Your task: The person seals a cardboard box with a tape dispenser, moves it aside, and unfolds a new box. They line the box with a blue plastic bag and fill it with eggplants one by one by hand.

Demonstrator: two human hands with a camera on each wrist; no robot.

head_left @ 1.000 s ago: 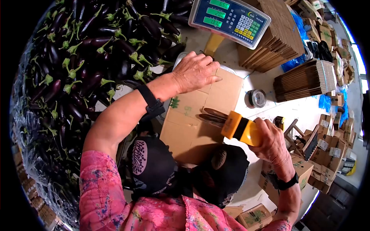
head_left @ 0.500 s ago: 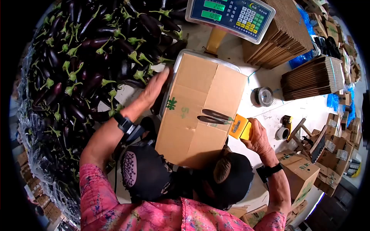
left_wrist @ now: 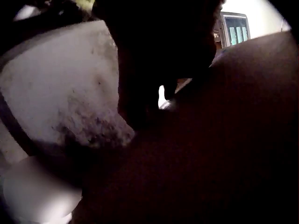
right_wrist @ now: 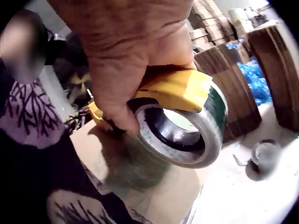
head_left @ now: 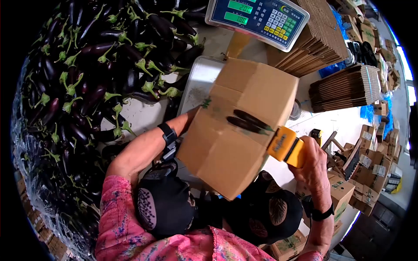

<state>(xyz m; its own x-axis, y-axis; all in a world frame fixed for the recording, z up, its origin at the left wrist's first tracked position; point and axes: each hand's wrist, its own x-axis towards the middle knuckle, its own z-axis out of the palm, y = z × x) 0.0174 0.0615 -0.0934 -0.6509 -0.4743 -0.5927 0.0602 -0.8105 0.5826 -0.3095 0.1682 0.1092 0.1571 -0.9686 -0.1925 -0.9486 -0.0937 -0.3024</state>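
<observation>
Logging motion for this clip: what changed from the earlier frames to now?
The carton has shifted right and tilted, baring the left of the scale platform. The left hand went from the carton's far end to its left side; grip too dark to read. Unchanged: right hand holding the yellow tape dispenser, the eggplant pile.

We see a box point(head_left: 226, 161) of matt brown cardboard, smooth on its faces. The dispenser point(head_left: 285, 145) is yellow plastic, a little glossy. The eggplants point(head_left: 93, 98) have dark, glossy skin; the shirt point(head_left: 174, 245) is printed cloth.
</observation>
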